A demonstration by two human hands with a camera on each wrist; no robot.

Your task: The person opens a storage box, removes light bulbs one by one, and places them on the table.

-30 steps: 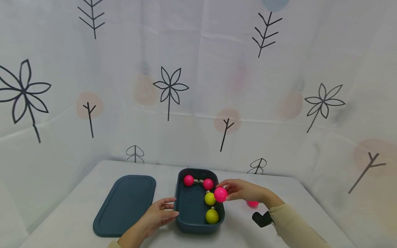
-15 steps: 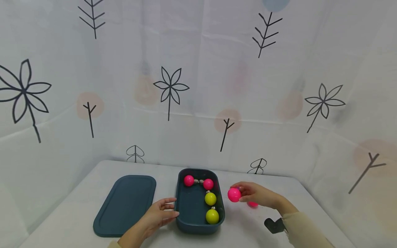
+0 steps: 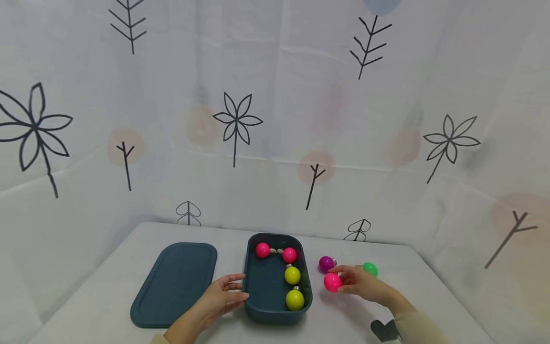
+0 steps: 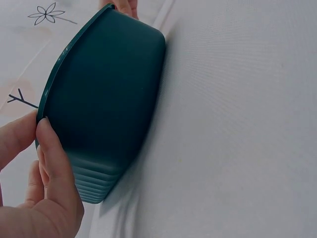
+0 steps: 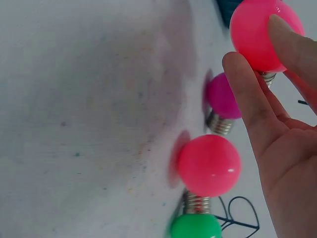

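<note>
A pink round light bulb (image 3: 332,282) is pinched between the thumb and fingers of my right hand (image 3: 365,285), just right of the box. Its metal screw base shows by the fingers in the right wrist view. My left hand (image 3: 221,297) touches the left rim of the dark teal box (image 3: 263,313) with its fingertips, fingers fairly straight. Inside the box, two pink bulbs (image 3: 262,250) lie base to base at the far end. Two yellow bulbs (image 3: 292,275) lie along its right wall.
Beyond the right hand lie a purple bulb (image 3: 326,264) and a green bulb (image 3: 370,270). Another pink bulb (image 5: 210,166) sits between them, hidden in the head view. A teal lid (image 3: 174,285) lies flat left of the box. A patterned cloth (image 3: 275,191) hangs behind the table.
My right hand has carried the pink bulb rightward from the box's right edge, then slightly nearer me. The purple and green bulbs have come into sight. The left hand has stayed at the rim.
</note>
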